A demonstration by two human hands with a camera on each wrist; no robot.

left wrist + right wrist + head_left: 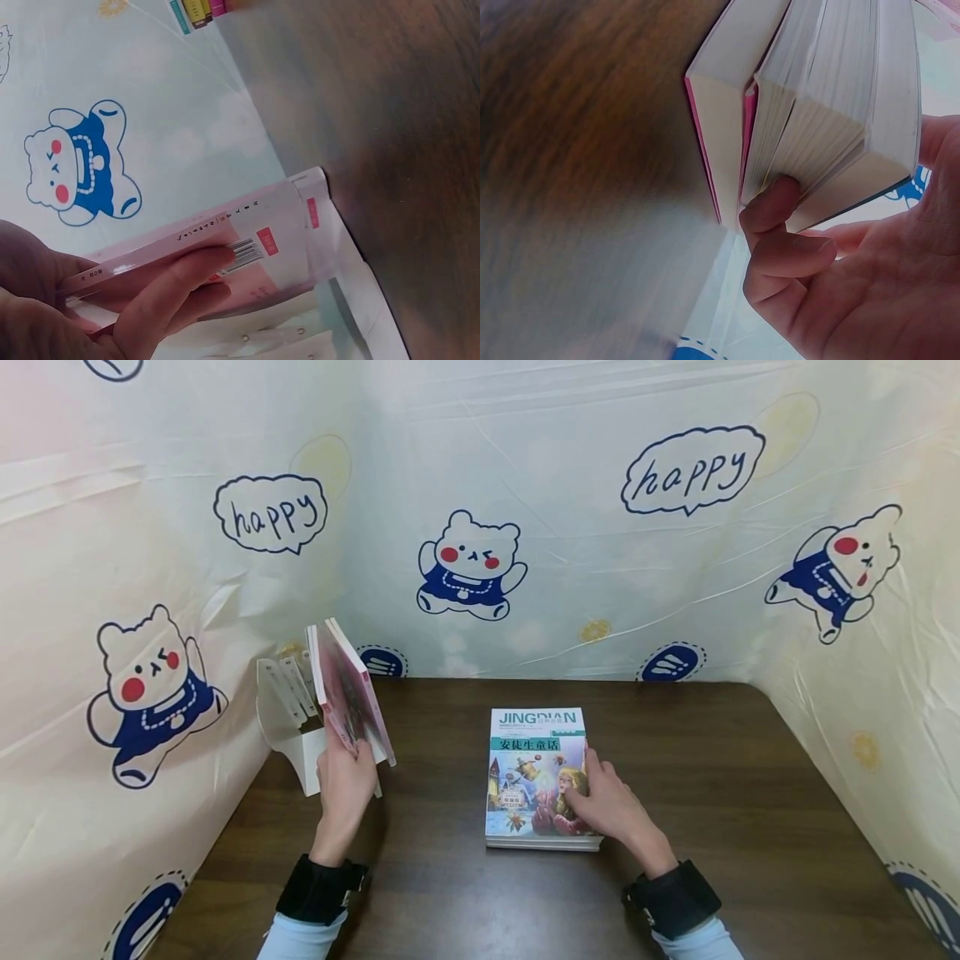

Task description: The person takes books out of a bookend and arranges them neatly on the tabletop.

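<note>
In the head view my left hand [345, 781] grips a pink book [351, 693] by its lower part and holds it upright at the white book rack [303, 756]. The left wrist view shows a barcode on this pink book [251, 251], with fingers lying across its cover. My right hand [618, 806] holds the right side of a storybook [532, 777] on top of a stack, thumb on the illustrated cover. In the right wrist view its curled fingers [780, 202] touch the page edges of the stacked books [817, 97].
The rack with white dividers [288, 689] stands at the table's left edge. A brown wooden table [442, 893] spreads around the stack. Printed curtains [570, 568] with bears enclose the back and both sides.
</note>
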